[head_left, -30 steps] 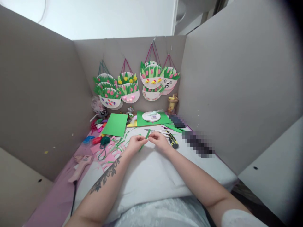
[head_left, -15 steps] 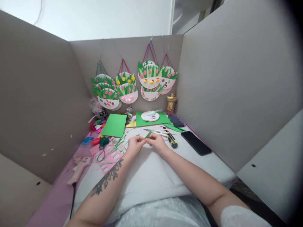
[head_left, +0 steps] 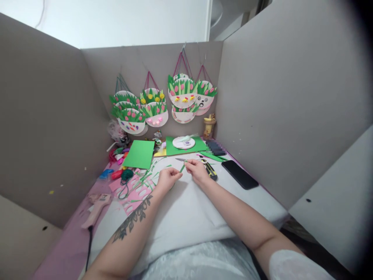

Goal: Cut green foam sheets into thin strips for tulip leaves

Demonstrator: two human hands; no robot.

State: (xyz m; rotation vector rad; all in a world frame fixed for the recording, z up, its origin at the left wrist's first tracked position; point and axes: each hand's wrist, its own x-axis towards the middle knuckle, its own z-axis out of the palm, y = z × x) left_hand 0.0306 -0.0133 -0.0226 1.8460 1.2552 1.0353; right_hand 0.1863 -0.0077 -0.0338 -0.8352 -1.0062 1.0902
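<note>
A narrow strip of green paper (head_left: 182, 168) runs between my two hands over the white table cover. My left hand (head_left: 168, 179) pinches its lower end between thumb and fingers. At the upper end, my right hand (head_left: 196, 170) is closed on the same strip, fingertips together. Just beyond the right hand lie white-handled scissors (head_left: 180, 159), their handles partly hidden behind it. A black and yellow utility knife (head_left: 211, 171) rests beside that hand.
Green paper scraps (head_left: 148, 175) and pink cut-out sheets (head_left: 134, 194) lie left, near a pink glue gun (head_left: 96, 210). Green card (head_left: 140, 154) and a paper plate (head_left: 183, 143) sit behind. A black phone (head_left: 239, 174) is at right. Decorated plate baskets (head_left: 183, 93) hang on the partition.
My right hand has moved up and away from the left, so more of the green strip shows between them. The view has shifted slightly.
</note>
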